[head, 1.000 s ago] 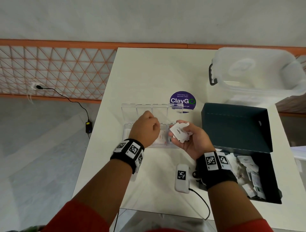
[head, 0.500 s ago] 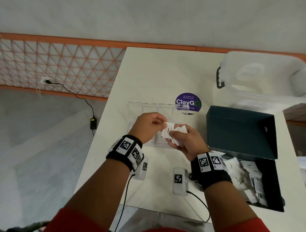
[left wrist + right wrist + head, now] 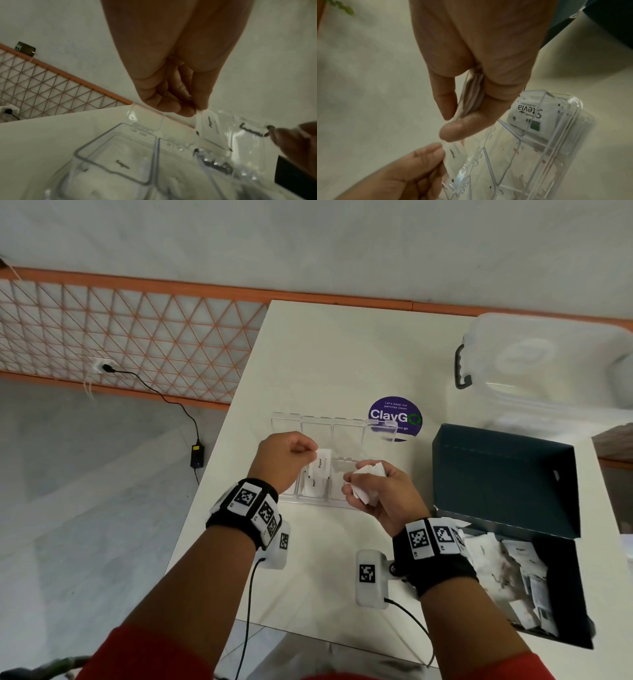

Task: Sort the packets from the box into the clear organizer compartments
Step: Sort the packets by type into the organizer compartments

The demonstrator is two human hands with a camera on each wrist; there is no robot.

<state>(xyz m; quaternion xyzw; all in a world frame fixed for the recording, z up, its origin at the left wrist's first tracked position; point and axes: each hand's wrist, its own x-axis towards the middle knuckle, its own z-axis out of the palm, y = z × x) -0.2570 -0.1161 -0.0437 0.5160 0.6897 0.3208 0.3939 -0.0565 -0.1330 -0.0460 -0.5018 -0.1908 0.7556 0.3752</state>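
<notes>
My left hand pinches one white "Pepper" packet by its top edge and holds it upright over the middle of the clear organizer. From the left wrist, that packet hangs from my fingertips above the open compartments, one of which holds a "Sugar" packet. My right hand grips a small stack of white packets just right of the organizer. The right wrist view has the stack edge-on between thumb and fingers, and a Stevia packet in an end compartment.
A dark box with its lid raised stands at the right, with several loose packets inside. A clear lidded tub sits at the back right. A purple sticker lies behind the organizer. The table's left edge is close to my left wrist.
My left hand went from the organizer to the right hand's stack, pinched off one Pepper packet and drew it left over the compartments. The right hand kept the rest.
</notes>
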